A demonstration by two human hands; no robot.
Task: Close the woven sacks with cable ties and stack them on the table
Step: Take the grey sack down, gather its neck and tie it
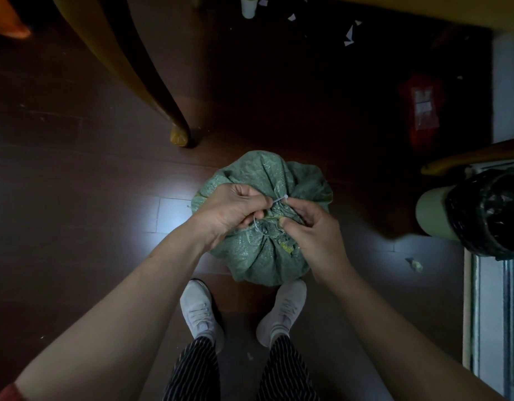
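One green woven sack [261, 256], two white shoes [198, 308] at its six o'clock; left hand [229, 209] and right hand [310, 230] each pinch its one white cable tie [280, 199]

text: none legible | red packet [421, 137] | white label [422, 104]: too blurred to read

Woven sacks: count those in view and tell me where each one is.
1. The green sack stands on the floor just ahead of the shoes, its neck gathered. More may lie out of frame.
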